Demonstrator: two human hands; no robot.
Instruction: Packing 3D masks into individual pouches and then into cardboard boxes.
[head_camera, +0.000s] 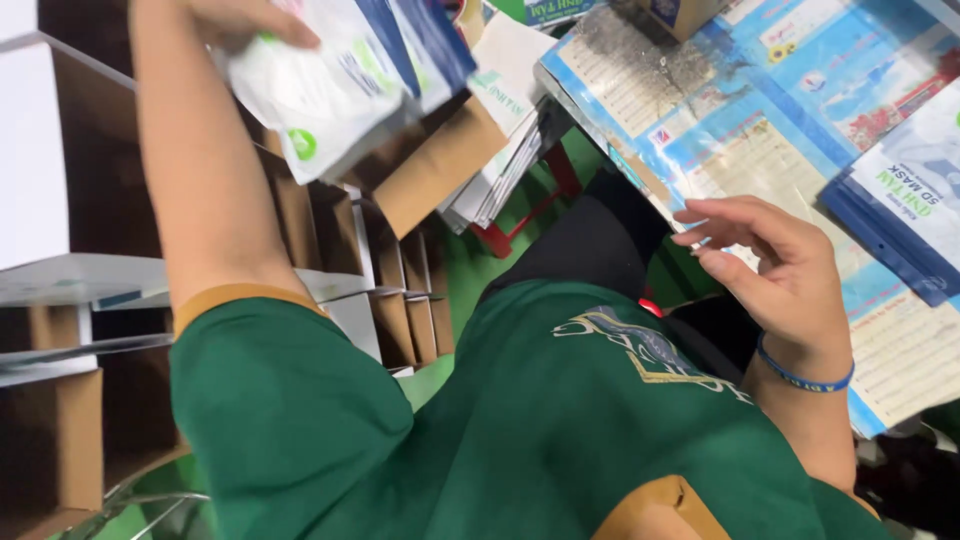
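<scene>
My left hand (236, 20) is raised at the top left and grips a small stack of flat white and blue packets (325, 95), which tilt down to the right. My right hand (785, 275) holds nothing. Its fingers are loosely curled and apart, and it rests at the near edge of a table covered with blue printed sheets (690, 125). A blue band circles the right wrist. My green shirt fills the bottom of the view.
Several open brown cardboard boxes (400, 300) with white sides stand at the left. Another pile of flat packets (510, 120) lies beside a red stool frame (520, 225) on the green floor. A blue and white packet stack (905, 205) lies on the table at right.
</scene>
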